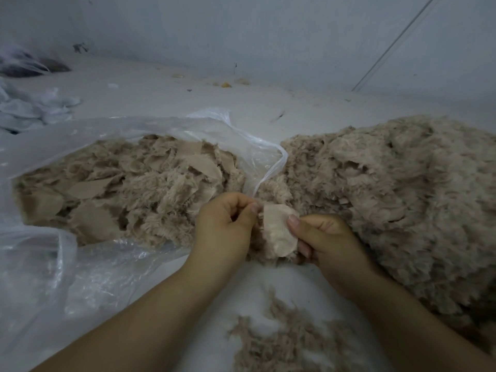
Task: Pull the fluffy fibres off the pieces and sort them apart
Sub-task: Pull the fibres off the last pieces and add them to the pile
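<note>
A small beige fabric piece [279, 232], smooth backing up and fluff at its edges, is held between both hands at the centre. My right hand [327, 237] grips its right side, thumb on the backing. My left hand [225, 224] pinches fluffy fibres at the piece's upper left edge. A clear plastic bag [80, 264] on the left lies open and holds several beige fluffy pieces [139, 189]. A big mound of loose beige fibres [397, 200] lies to the right, touching my right hand.
Loose fibre tufts [281, 336] are scattered on the white surface between my forearms. Crumpled white material [32, 108] and a dark bundle [26, 65] lie at the far left. A pale wall [268, 36] runs along the back, small scraps [225, 84] at its foot.
</note>
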`<state>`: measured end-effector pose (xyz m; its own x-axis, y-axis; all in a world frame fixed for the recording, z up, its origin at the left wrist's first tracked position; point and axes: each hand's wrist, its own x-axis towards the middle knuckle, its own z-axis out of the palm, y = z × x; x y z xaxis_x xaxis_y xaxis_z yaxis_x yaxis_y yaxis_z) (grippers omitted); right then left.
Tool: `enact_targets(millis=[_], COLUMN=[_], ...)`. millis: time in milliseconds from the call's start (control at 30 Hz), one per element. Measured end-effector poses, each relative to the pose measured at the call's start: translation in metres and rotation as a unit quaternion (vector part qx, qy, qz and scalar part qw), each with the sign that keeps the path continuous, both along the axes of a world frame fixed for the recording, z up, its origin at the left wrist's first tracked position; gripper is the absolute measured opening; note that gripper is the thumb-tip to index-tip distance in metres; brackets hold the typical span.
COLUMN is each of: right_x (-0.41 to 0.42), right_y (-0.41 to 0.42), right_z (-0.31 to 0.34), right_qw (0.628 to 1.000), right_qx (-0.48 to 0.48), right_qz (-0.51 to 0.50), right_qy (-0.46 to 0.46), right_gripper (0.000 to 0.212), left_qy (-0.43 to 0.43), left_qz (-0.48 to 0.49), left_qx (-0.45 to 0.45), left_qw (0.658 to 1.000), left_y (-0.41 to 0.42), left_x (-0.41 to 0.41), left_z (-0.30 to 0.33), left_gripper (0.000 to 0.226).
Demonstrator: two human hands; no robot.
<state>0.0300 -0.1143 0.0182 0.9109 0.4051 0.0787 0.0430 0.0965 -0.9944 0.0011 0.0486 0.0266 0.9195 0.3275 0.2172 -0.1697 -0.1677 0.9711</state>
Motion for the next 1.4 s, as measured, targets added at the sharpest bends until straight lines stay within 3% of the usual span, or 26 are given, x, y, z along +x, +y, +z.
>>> enact_targets(millis=[100, 167, 233, 333, 500, 600, 667, 733, 833, 933, 1067, 1167, 1267, 1400], right_x=[0.000, -0.001, -0.001, -0.001, 0.000, 0.001, 0.001, 0.001, 0.002, 0.002, 0.001, 0.002, 0.002, 0.003], right_y=[0.000, 0.000, 0.000, 0.000, 0.002, 0.002, 0.001, 0.001, 0.001, 0.001, 0.002, 0.002, 0.002, 0.003], right_z=[0.000, 0.000, 0.001, 0.002, 0.001, 0.001, -0.001, -0.002, -0.002, -0.002, -0.002, -0.001, -0.001, -0.001], right_qw=[1.000, 1.000, 1.000, 1.000, 0.999, 0.999, 1.000, 0.999, 0.999, 0.998, 0.998, 0.998, 0.998, 0.998], right_qx=[-0.003, 0.002, 0.006, 0.006, -0.001, -0.003, -0.014, -0.025, -0.039, -0.040, -0.034, -0.026, -0.026, -0.038], right_qz=[-0.004, -0.003, 0.000, -0.009, -0.015, -0.013, -0.002, 0.015, 0.031, 0.028, 0.022, 0.019, 0.009, 0.010], right_qy=[0.007, 0.011, 0.013, 0.016, 0.029, 0.036, 0.027, 0.021, 0.023, 0.033, 0.043, 0.045, 0.049, 0.041], right_gripper=[0.047, 0.045, 0.046, 0.042, 0.041, 0.038, 0.034, 0.032, 0.031, 0.030, 0.027, 0.027, 0.026, 0.024], left_qy=[-0.017, -0.022, -0.061, -0.161, -0.215, -0.231, -0.193, -0.093, 0.056, 0.054, -0.065, -0.033, 0.018, -0.009], left_qz=[-0.027, -0.068, -0.101, -0.107, -0.062, 0.031, 0.099, 0.130, 0.148, 0.166, 0.099, -0.024, -0.075, -0.105], left_qx=[0.047, 0.091, 0.112, 0.225, 0.375, 0.398, 0.393, 0.406, 0.491, 0.522, 0.533, 0.486, 0.488, 0.400], left_qw=[0.998, 0.993, 0.987, 0.955, 0.899, 0.887, 0.894, 0.900, 0.857, 0.835, 0.838, 0.873, 0.869, 0.910], left_y=[-0.002, -0.003, -0.002, 0.001, 0.009, 0.015, 0.023, 0.033, 0.041, 0.040, 0.027, 0.017, 0.014, 0.011], left_x=[-0.004, -0.006, -0.008, -0.008, -0.003, -0.002, 0.001, 0.005, 0.006, 0.002, 0.000, -0.003, -0.002, -0.001], left_z=[0.003, 0.003, 0.005, 0.007, 0.007, 0.010, 0.015, 0.019, 0.021, 0.025, 0.022, 0.010, -0.002, -0.005], left_gripper=[0.008, 0.029, 0.036, 0.018, 0.016, 0.018, 0.025, 0.037, 0.050, 0.042, 0.006, 0.023, 0.030, 0.012])
